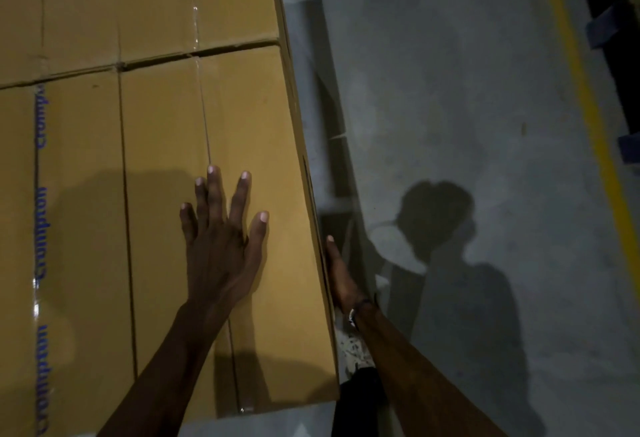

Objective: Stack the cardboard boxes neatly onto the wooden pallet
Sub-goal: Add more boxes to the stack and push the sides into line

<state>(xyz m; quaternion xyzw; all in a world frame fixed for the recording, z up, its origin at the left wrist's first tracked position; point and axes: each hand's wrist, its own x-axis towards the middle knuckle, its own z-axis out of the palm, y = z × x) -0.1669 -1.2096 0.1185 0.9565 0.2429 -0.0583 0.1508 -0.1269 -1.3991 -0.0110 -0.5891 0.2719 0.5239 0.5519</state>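
Both hands are flattened against the nearest box (242, 263): left hand (221, 249) on top, right hand (341, 281) along its side. Several boxes (138, 4) are already stacked; final alignment is judged underway.

Right hand's fingers (337, 270) hidden behind box (263, 146) (side face).

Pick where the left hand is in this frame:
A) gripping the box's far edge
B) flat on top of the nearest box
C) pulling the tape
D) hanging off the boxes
B: the left hand lies with fingers spread on the top of the nearest box.
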